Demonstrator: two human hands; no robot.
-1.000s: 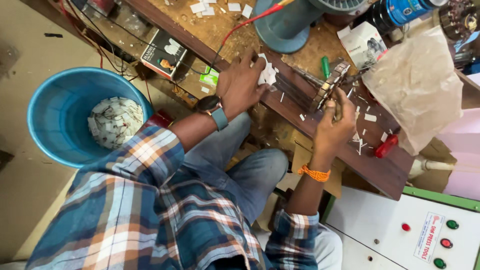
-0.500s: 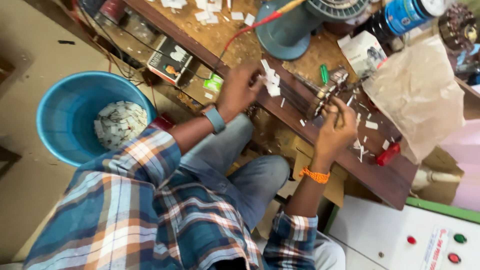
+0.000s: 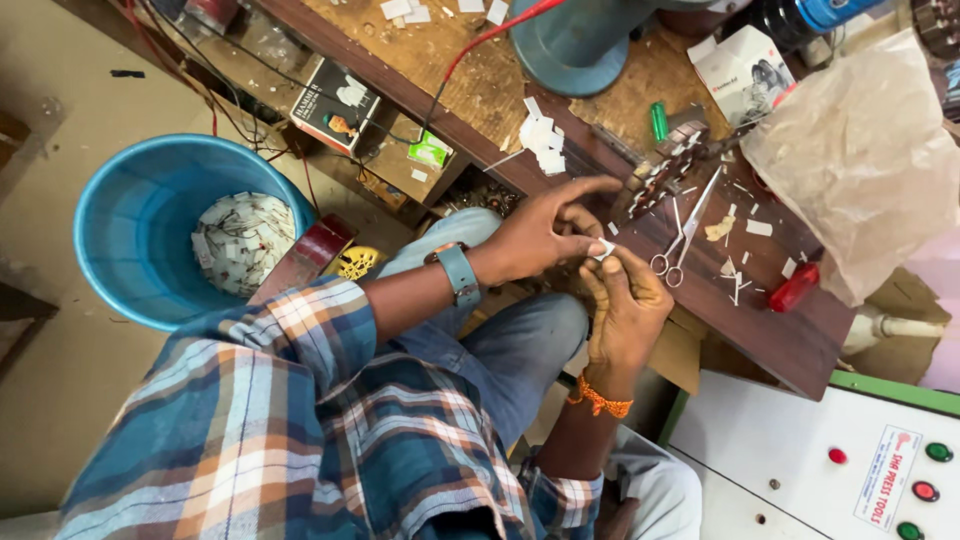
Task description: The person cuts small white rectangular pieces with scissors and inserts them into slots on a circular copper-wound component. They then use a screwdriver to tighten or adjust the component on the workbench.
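Note:
Both hands meet just below the front edge of the wooden bench. My left hand and my right hand pinch the same small white paper slip between their fingertips. A round metal motor core with slots lies on the bench just above the hands. Scissors lie beside it, and a small stack of white paper slips sits to the left of the core. I wear a blue wristwatch on the left wrist and an orange thread on the right.
A blue bucket holding white paper scraps stands on the floor at left. On the bench are a teal round base, a crumpled brown paper bag, a red marker and a green cylinder. A white control box with buttons is at lower right.
My left hand left the paper stack and my right hand left the motor core; both came down together in front of the bench edge, now pinching one white slip.

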